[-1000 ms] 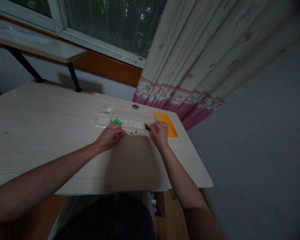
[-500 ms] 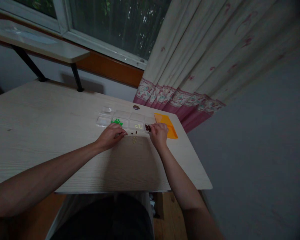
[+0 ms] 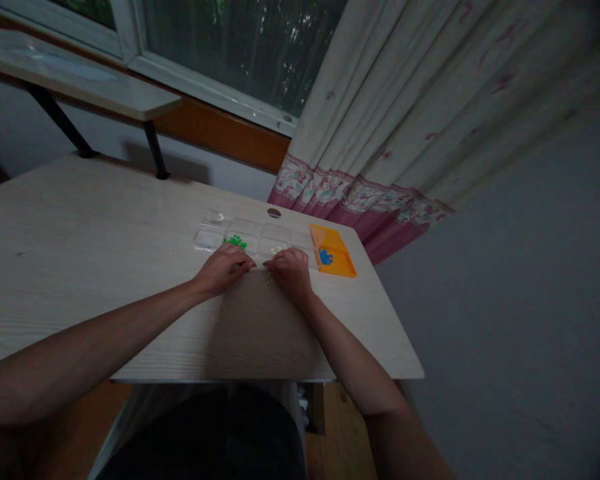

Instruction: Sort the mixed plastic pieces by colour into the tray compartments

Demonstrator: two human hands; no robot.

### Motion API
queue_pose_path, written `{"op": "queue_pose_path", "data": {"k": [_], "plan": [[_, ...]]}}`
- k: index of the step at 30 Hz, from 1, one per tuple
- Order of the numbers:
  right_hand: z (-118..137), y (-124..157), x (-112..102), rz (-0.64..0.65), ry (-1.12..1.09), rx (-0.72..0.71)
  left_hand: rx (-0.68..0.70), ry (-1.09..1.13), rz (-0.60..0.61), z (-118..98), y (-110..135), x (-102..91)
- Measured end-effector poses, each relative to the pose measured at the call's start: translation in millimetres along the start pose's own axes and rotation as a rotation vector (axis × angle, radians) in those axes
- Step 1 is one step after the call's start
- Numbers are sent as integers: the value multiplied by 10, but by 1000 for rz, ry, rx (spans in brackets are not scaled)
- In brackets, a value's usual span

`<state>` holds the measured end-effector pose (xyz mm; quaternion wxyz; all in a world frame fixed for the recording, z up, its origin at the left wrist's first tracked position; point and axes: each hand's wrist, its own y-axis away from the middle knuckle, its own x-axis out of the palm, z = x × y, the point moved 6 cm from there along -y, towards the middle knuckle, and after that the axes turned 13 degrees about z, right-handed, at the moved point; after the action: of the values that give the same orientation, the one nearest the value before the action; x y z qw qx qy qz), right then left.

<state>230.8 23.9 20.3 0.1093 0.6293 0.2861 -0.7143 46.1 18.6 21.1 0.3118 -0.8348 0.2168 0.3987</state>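
My left hand (image 3: 224,271) rests at the front of a clear compartment box (image 3: 205,240), thumb and fingertips pinched together; what is between them is too small to make out. Just across from it, my right hand (image 3: 291,272) is also closed in a pinch, fingertips low over the tabletop. A tiny dark spot shows at those fingertips, too small to identify. Green beads (image 3: 236,241) lie in one compartment behind my left hand. Pale yellow beads (image 3: 276,251) sit in another, partly covered by my right hand. A few pale beads (image 3: 269,279) lie loose on the table under the right fingers.
An orange tray (image 3: 343,263) with blue beads (image 3: 325,257) stands beside the box's right end. Behind are a round dark disc (image 3: 274,213), a raised shelf (image 3: 150,107) on black legs and a curtain (image 3: 360,190). The table (image 3: 380,347) ends near the right wall.
My right hand has moved left from the brown pieces at the box's right end toward my left hand. It uncovers the blue beads and hides the brown pieces. My left hand stays put.
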Motion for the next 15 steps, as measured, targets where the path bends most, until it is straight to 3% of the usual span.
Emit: {"op": "queue_pose_path", "data": {"k": [8,15], "plan": [[-67,11,-50,-82,-103,23,5,11,-36,17,4,-21],[-620,160,-275,-267,-86,338,2,19,-7,-7,-1,-23]]}}
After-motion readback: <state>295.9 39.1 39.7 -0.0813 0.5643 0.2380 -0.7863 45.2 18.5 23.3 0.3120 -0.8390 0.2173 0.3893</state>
